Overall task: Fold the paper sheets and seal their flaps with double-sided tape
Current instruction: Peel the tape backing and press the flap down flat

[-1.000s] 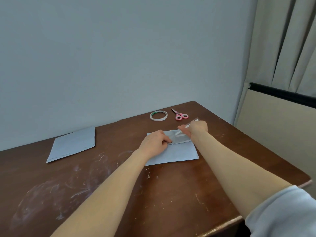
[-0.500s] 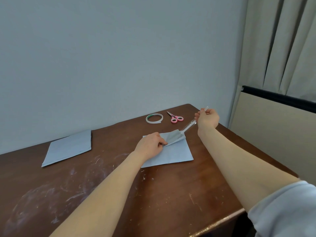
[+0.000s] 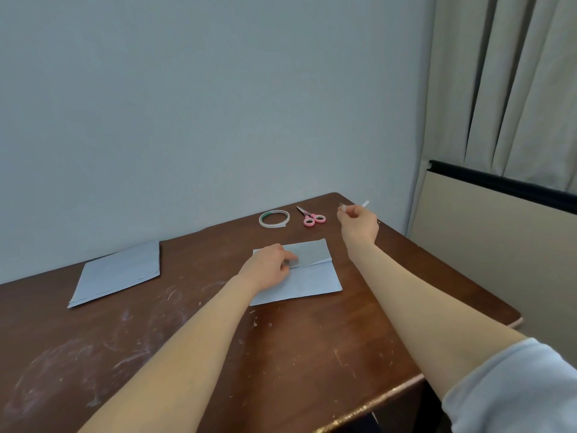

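A folded pale blue paper sheet (image 3: 312, 276) lies on the brown table (image 3: 281, 354), its upper flap folded down over the lower half. My left hand (image 3: 270, 268) presses on the sheet's left part at the flap's edge. My right hand (image 3: 359, 225) is raised above the table to the right of the scissors, pinching a thin white strip of tape backing (image 3: 364, 204) free of the sheet. A roll of double-sided tape (image 3: 274, 219) lies flat near the table's far edge.
Pink-handled scissors (image 3: 312, 217) lie to the right of the tape roll. A stack of blue paper sheets (image 3: 118, 271) rests at the table's left. The table's right edge and corner are close to my right arm. A wall stands behind, curtains to the right.
My right hand peeled the backing strip off the flap and lifted it up and right, away from the sheet. The flap, lifted half a second ago, now lies flat. My left hand stayed.
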